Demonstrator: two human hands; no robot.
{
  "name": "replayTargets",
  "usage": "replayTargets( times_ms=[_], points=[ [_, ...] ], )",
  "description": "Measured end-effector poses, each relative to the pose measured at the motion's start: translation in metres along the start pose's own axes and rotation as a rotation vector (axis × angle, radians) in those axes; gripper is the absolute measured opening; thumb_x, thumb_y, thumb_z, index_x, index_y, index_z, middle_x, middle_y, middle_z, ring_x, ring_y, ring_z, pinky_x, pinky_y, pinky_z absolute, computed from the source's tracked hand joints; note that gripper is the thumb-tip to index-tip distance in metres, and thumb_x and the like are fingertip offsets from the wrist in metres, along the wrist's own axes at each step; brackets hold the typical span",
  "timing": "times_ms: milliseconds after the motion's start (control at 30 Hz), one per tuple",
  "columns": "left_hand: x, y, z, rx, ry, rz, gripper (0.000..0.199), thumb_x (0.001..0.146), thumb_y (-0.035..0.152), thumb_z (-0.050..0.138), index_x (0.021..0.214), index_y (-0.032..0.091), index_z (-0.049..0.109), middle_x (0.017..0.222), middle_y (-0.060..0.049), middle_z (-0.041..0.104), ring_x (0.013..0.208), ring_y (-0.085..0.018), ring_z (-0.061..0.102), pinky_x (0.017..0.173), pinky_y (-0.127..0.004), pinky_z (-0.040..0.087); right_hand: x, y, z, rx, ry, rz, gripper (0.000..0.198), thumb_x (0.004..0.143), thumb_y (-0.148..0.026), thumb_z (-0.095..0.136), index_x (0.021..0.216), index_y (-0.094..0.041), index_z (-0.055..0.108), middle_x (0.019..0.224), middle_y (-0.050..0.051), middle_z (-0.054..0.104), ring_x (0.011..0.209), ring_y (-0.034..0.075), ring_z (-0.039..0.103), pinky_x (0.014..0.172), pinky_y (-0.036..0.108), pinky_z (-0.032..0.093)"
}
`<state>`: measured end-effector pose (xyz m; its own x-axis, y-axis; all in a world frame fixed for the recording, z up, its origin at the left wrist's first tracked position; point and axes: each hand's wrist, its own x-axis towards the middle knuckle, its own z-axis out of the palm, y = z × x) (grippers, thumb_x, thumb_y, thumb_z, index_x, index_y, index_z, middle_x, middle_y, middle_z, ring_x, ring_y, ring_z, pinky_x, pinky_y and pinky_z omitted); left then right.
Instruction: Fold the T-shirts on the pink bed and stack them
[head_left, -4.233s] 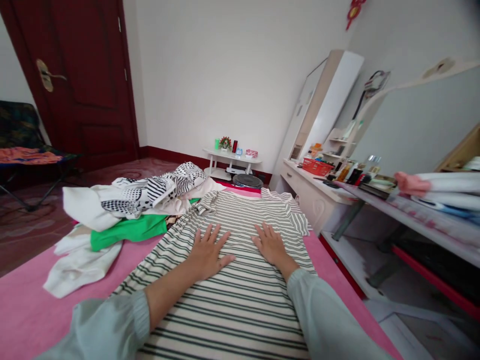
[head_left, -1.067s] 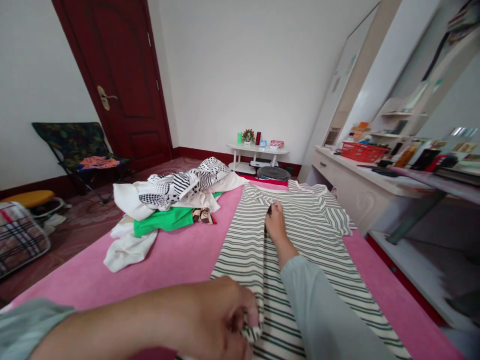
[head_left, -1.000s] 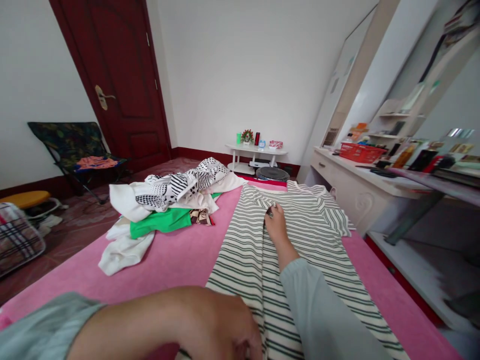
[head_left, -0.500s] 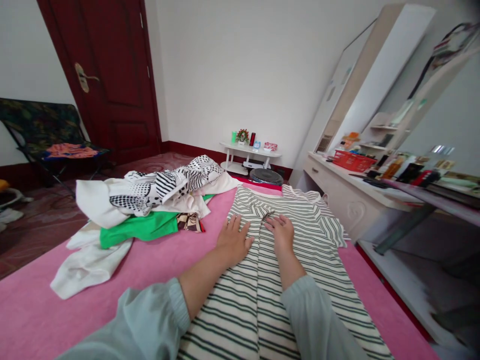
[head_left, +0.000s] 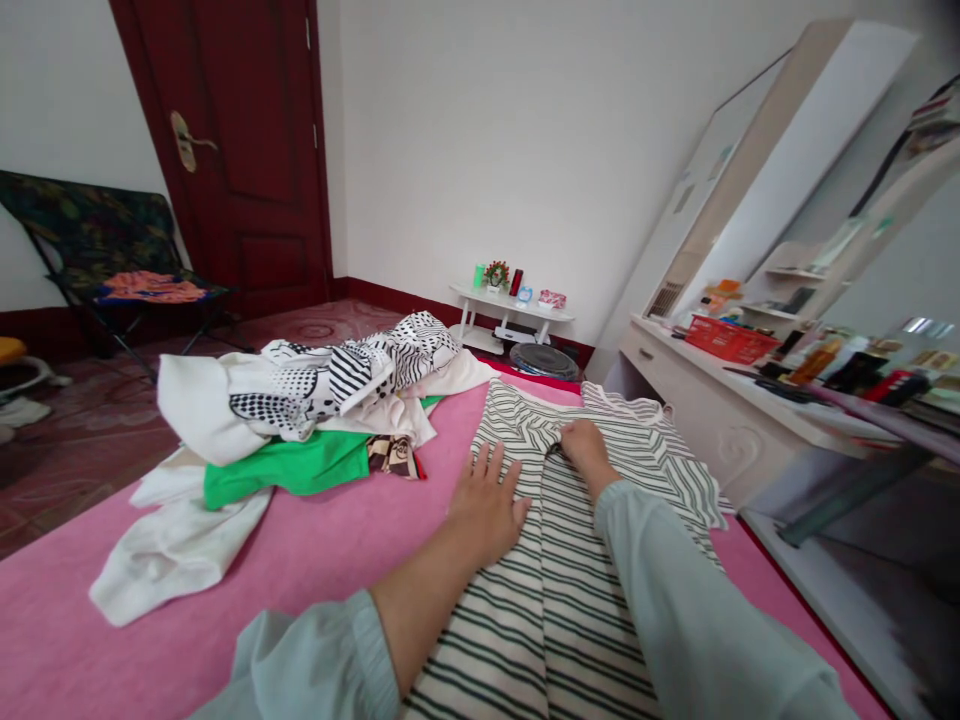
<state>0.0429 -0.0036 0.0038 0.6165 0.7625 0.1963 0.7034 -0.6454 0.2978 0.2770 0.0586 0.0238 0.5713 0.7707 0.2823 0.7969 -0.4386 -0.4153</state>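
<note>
A cream shirt with dark stripes [head_left: 495, 625] lies on the pink bed cover [head_left: 315, 560], a lengthwise fold or front edge running down its middle. My left hand [head_left: 487, 505] rests flat on the shirt's left part, fingers spread. Higher up, near the collar, my right hand [head_left: 585, 447] is closed in a pinch on the edge of the shirt. A small dark strip shows just below those fingers, too small to name. The shirt's short sleeve [head_left: 690, 480] spreads out to the right.
To the left lies a clothes pile with a black-and-white patterned garment [head_left: 352, 370] and a green garment [head_left: 289, 465]. A dressing table [head_left: 690, 385] with a red basket [head_left: 729, 340] stands at right. Behind are a white side table [head_left: 517, 305] and a folding chair [head_left: 90, 230].
My right hand has gone from loosely curled fingers to a closed pinch on the shirt edge near the collar. My left hand stays flat on the shirt. The view has shifted slightly.
</note>
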Motion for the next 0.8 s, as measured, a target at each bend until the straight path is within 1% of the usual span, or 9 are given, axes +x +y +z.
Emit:
replayTargets(
  times_ms=[100, 200, 300, 467, 533, 600, 633, 733, 800],
  points=[
    [0.000, 0.000, 0.000, -0.005, 0.000, 0.005, 0.061, 0.093, 0.052, 0.028, 0.146, 0.022, 0.034, 0.158, -0.007, 0.018, 0.145, -0.032, 0.008, 0.117, -0.053, 0.009, 0.008, -0.005, -0.016, -0.010, 0.021, 0.016, 0.015, 0.069, -0.026, 0.061, 0.072, -0.017, 0.072, 0.071, 0.012, 0.070, 0.073, 0.023, 0.066, 0.063, 0.027, 0.045],
    [0.000, 0.000, 0.000, -0.011, -0.006, 0.006, 0.061, 0.093, 0.051, 0.028, 0.146, 0.022, 0.034, 0.157, -0.007, 0.018, 0.145, -0.032, 0.008, 0.117, -0.053, 0.008, 0.017, -0.004, -0.032, -0.047, 0.097, 0.045, 0.021, 0.071, -0.028, 0.060, 0.080, -0.016, 0.074, 0.083, 0.013, 0.071, 0.080, 0.025, 0.065, 0.066, 0.029, 0.045],
    [0.000, 0.000, 0.000, -0.022, -0.008, 0.007, 0.062, 0.093, 0.051, 0.027, 0.146, 0.020, 0.035, 0.157, -0.009, 0.019, 0.145, -0.032, 0.009, 0.117, -0.053, 0.008, 0.023, 0.002, -0.035, -0.095, 0.163, 0.044, 0.022, 0.073, -0.027, 0.058, 0.085, -0.017, 0.074, 0.088, 0.014, 0.071, 0.084, 0.026, 0.065, 0.069, 0.030, 0.045],
    [0.000, 0.000, -0.001, -0.034, -0.010, 0.008, 0.062, 0.093, 0.052, 0.026, 0.146, 0.022, 0.035, 0.157, -0.007, 0.022, 0.145, -0.031, 0.009, 0.117, -0.053, 0.010, 0.020, 0.004, -0.017, -0.209, 0.063, 0.006, 0.030, 0.073, -0.016, 0.055, 0.099, -0.014, 0.071, 0.096, 0.017, 0.068, 0.092, 0.029, 0.064, 0.073, 0.034, 0.046],
    [0.000, 0.000, -0.002, -0.038, -0.020, 0.008, 0.062, 0.093, 0.052, 0.026, 0.146, 0.022, 0.035, 0.157, -0.006, 0.022, 0.145, -0.031, 0.008, 0.117, -0.053, 0.009, 0.021, -0.007, -0.010, -0.207, 0.106, 0.014, 0.038, 0.073, -0.012, 0.052, 0.107, -0.014, 0.068, 0.104, 0.019, 0.065, 0.094, 0.030, 0.064, 0.075, 0.036, 0.047],
    [0.000, 0.001, -0.002, -0.038, -0.027, 0.007, 0.062, 0.092, 0.052, 0.027, 0.146, 0.022, 0.034, 0.157, -0.006, 0.021, 0.145, -0.031, 0.007, 0.117, -0.053, 0.009, 0.025, -0.024, -0.003, -0.096, 0.140, -0.041, 0.039, 0.074, -0.011, 0.051, 0.108, -0.014, 0.068, 0.109, 0.018, 0.064, 0.097, 0.029, 0.063, 0.081, 0.038, 0.046],
    [0.000, 0.001, -0.002, -0.037, -0.025, 0.004, 0.062, 0.092, 0.052, 0.027, 0.146, 0.022, 0.034, 0.157, -0.006, 0.021, 0.145, -0.031, 0.006, 0.117, -0.053, 0.008, 0.028, -0.034, 0.001, -0.017, 0.119, -0.087, 0.036, 0.075, -0.011, 0.051, 0.105, -0.013, 0.070, 0.107, 0.017, 0.065, 0.099, 0.028, 0.062, 0.085, 0.038, 0.045],
    [0.000, 0.001, -0.003, -0.037, -0.028, -0.006, 0.063, 0.092, 0.052, 0.027, 0.147, 0.021, 0.034, 0.157, -0.007, 0.019, 0.145, -0.032, 0.006, 0.117, -0.054, 0.008, 0.035, -0.062, 0.016, 0.190, -0.045, -0.217, 0.027, 0.076, -0.013, 0.052, 0.094, -0.012, 0.072, 0.095, 0.012, 0.071, 0.094, 0.023, 0.064, 0.087, 0.032, 0.046],
    [0.001, 0.001, -0.003, -0.042, -0.034, -0.007, 0.063, 0.093, 0.052, 0.026, 0.147, 0.021, 0.033, 0.158, -0.007, 0.018, 0.145, -0.032, 0.005, 0.117, -0.054, 0.007, 0.035, -0.074, 0.029, 0.259, -0.144, -0.283, 0.027, 0.078, -0.017, 0.052, 0.096, -0.012, 0.072, 0.093, 0.008, 0.072, 0.090, 0.020, 0.065, 0.085, 0.029, 0.049]
  ],
)
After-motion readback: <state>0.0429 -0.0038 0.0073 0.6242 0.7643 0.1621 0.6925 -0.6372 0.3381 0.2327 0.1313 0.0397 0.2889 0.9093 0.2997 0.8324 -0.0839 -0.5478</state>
